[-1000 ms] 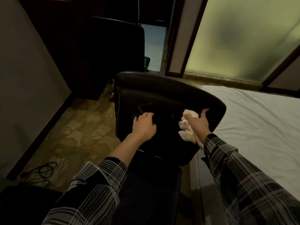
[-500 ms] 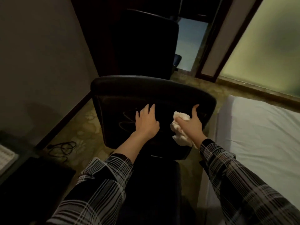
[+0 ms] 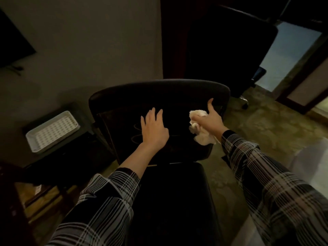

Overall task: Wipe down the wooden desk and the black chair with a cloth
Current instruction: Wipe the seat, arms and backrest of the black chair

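Observation:
The black chair [image 3: 159, 93] stands right in front of me, its backrest facing me and its dark seat below. My left hand [image 3: 154, 129] lies flat on the middle of the backrest with fingers straight and spread. My right hand [image 3: 211, 119] grips a crumpled white cloth [image 3: 200, 132] and holds it against the right side of the backrest, thumb pointing up near the top rim. A dark desk surface [image 3: 58, 157] shows at the left, dim and partly hidden.
A white patterned tray [image 3: 51, 130] sits on the dark surface at left. A second black chair [image 3: 230, 45] stands behind by a doorway. Patterned carpet [image 3: 266, 132] spreads to the right, and a dark screen [image 3: 12, 43] hangs on the left wall.
My view has swung left, so the bed has slid out and the tray has come in. My left hand went from curled fingers to lying flat. The cloth hand stays on the backrest's right side.

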